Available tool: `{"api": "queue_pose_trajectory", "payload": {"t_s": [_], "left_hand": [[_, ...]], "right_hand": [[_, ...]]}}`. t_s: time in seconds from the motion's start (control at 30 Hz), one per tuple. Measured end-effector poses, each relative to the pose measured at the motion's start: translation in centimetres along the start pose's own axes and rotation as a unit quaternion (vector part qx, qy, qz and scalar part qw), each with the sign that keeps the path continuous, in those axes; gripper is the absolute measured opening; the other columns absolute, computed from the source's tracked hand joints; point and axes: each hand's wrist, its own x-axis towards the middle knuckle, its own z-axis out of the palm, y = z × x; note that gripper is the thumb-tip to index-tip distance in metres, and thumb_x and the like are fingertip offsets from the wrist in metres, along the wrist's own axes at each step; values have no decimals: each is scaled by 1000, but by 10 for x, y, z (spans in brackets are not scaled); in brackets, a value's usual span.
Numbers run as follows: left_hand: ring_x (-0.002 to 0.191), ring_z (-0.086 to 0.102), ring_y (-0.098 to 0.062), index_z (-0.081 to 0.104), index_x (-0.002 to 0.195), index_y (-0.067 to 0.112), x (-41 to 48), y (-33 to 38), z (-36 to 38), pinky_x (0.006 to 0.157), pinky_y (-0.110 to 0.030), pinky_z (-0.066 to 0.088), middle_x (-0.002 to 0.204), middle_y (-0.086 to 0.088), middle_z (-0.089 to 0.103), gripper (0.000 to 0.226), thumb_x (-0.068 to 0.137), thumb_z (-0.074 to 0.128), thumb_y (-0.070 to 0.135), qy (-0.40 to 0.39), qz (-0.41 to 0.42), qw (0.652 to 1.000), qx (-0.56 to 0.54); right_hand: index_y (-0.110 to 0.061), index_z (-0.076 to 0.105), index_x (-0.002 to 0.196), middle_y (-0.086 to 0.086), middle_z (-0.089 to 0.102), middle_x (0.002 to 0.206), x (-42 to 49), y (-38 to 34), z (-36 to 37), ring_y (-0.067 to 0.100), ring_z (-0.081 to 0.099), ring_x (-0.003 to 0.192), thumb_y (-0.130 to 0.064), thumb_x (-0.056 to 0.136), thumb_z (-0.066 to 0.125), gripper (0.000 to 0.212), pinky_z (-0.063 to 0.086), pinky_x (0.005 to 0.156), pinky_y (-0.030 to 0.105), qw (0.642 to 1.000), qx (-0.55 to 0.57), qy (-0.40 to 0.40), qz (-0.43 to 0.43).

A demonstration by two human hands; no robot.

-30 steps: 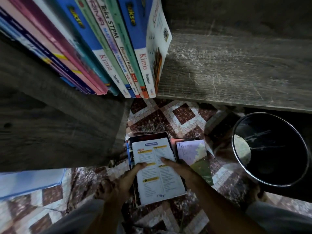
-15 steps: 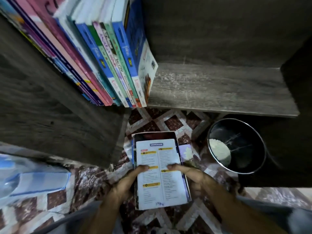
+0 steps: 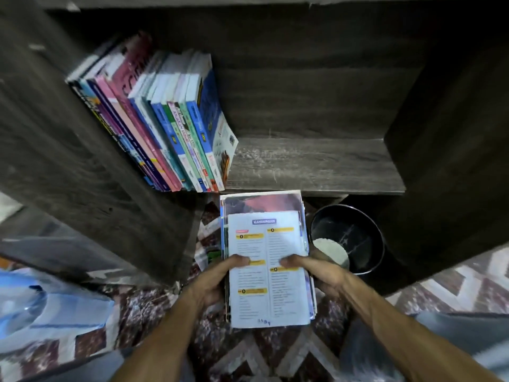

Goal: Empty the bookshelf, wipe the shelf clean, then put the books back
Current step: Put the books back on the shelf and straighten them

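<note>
I hold a stack of books (image 3: 268, 296) flat in front of me, a white contents page on top. My left hand (image 3: 217, 279) grips its left edge and my right hand (image 3: 316, 271) grips its right edge, thumbs on the top page. Ahead is the dark wooden bookshelf (image 3: 311, 166). Several upright books (image 3: 170, 133) lean against its left wall. The right part of the shelf board is bare and shows pale dust marks.
A black round bin (image 3: 355, 241) with something pale inside stands on the patterned floor (image 3: 248, 357) under the shelf's right side. A blue plastic item (image 3: 41, 307) lies at the far left. The shelf's side panels rise on both sides.
Both hands have lifted the stack of books off the floor and brought it up toward the shelf front. The view has tilted up, showing more of the shelf.
</note>
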Motion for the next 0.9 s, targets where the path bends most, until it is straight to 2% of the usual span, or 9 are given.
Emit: {"api": "queue_pose_trajectory", "payload": {"t_s": [0.13,0.27,0.33,0.5,0.63,0.7,0.77,0.83,0.9], "left_hand": [[105,68,-38,72,111,5,-3,20,14,94,-50,52,116,-21,69,57,57,86,14,-12,53,998,31],[92,72,-32,67,109,2,-8,48,33,72,-38,58,106,-19,73,50,60,77,1,-16,136,988,69],[91,73,-28,61,114,1,-6,63,40,72,-35,58,104,-15,74,58,58,77,-2,-14,193,976,97],[105,70,-24,52,128,12,7,108,46,91,-44,55,115,-4,72,88,51,95,14,31,309,929,200],[106,69,-16,51,131,17,15,132,53,89,-40,57,118,3,71,88,56,97,19,107,381,897,197],[108,68,-13,49,133,17,18,140,60,89,-38,57,120,5,70,90,57,97,27,138,423,876,184],[111,66,-8,45,137,21,23,145,65,91,-32,56,123,8,67,92,60,95,29,170,457,855,177],[116,61,-5,40,138,28,30,146,68,94,-25,51,126,14,61,92,63,93,24,212,487,830,168],[122,52,0,34,138,40,38,142,70,101,-15,41,129,26,51,98,62,93,22,266,501,805,170]], "right_hand": [[-10,60,132,16,68,127,-19,-34,-1,36,64,118,-4,76,77,59,47,105,54,997,-27,-5,-68],[-13,53,131,13,70,123,-31,-75,-4,31,67,114,4,66,73,70,55,93,41,991,-58,8,-118],[-10,56,127,14,72,118,-28,-100,-8,29,69,109,6,60,72,71,55,89,38,987,-90,11,-129],[5,57,126,24,70,116,-3,-174,-15,38,68,107,16,50,75,78,56,92,51,973,-185,-1,-138],[8,52,126,29,67,118,26,-240,-12,45,65,110,22,50,80,83,48,94,69,954,-258,-51,-143],[7,55,120,26,70,112,37,-267,-7,41,69,104,29,56,74,70,53,88,64,948,-277,-68,-141],[2,61,107,17,75,98,49,-285,-2,32,73,91,37,63,63,56,60,81,51,946,-284,-69,-140],[-3,62,97,9,76,84,63,-296,4,23,74,81,39,67,56,52,63,72,39,945,-288,-61,-140],[-7,61,94,4,75,78,82,-297,7,18,74,77,37,70,54,51,62,67,34,945,-299,-50,-121]]}}
